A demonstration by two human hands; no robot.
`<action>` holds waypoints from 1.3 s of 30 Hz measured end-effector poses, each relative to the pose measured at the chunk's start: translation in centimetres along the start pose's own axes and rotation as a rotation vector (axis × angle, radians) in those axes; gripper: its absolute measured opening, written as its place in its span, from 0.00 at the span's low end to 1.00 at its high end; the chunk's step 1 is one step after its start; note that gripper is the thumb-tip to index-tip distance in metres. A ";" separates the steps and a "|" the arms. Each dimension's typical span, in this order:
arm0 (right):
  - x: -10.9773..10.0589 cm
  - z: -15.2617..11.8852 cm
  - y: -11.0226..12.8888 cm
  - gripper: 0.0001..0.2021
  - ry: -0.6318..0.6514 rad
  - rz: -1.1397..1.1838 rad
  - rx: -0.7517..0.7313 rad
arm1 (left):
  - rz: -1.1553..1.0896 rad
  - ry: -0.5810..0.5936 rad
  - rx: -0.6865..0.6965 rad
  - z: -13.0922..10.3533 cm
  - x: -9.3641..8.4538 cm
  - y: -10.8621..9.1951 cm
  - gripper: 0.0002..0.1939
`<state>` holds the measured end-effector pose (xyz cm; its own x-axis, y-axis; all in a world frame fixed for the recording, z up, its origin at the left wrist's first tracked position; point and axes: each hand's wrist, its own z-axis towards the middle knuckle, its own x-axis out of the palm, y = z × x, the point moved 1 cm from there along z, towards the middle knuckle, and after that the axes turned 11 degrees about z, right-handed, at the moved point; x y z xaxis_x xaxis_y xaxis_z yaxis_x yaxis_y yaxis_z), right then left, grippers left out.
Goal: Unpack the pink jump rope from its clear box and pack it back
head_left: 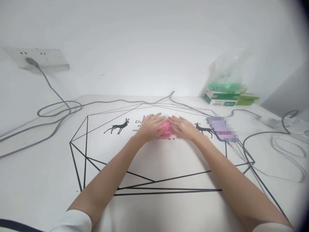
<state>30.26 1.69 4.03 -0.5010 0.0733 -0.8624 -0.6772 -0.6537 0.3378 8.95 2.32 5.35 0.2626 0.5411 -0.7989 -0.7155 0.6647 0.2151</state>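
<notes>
A bright pink packet (166,130) in clear, crinkled plastic lies on the printed white mat (145,158), between and partly under my hands. My left hand (151,125) grips its left side, with the thumb across the front and the fingers over the top. On the other side, my right hand (183,126) holds the plastic at the right edge with its fingers laid over it; one finger wears a ring. Much of the packet is hidden by my fingers, so what is inside cannot be made out.
A purple phone-like slab (222,129), blurred out, lies at the right with a cable. Green and white boxes (220,96) stand at the back right under a clear plastic bag (227,74). Grey cable (103,102) runs along the back from a wall socket (45,58).
</notes>
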 end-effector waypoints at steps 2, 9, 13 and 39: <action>-0.2 -0.1 -0.1 0.21 0.010 -0.004 -0.015 | 0.005 0.009 0.023 -0.1 0.1 -0.1 0.16; -1.7 -0.5 0.0 0.18 0.027 0.089 0.071 | 0.034 0.000 0.138 0.0 0.2 -0.9 0.13; -1.9 -0.7 -0.1 0.17 0.060 0.141 0.107 | 0.040 0.029 0.132 0.2 -0.3 -1.1 0.12; -3.1 -0.5 0.3 0.26 0.285 0.073 0.240 | -0.018 0.232 0.332 0.4 -2.8 -1.3 0.11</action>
<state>31.91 0.84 6.65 -0.4055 -0.2017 -0.8916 -0.7690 -0.4520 0.4520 9.41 0.14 7.52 0.0930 0.4222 -0.9017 -0.4544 0.8238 0.3389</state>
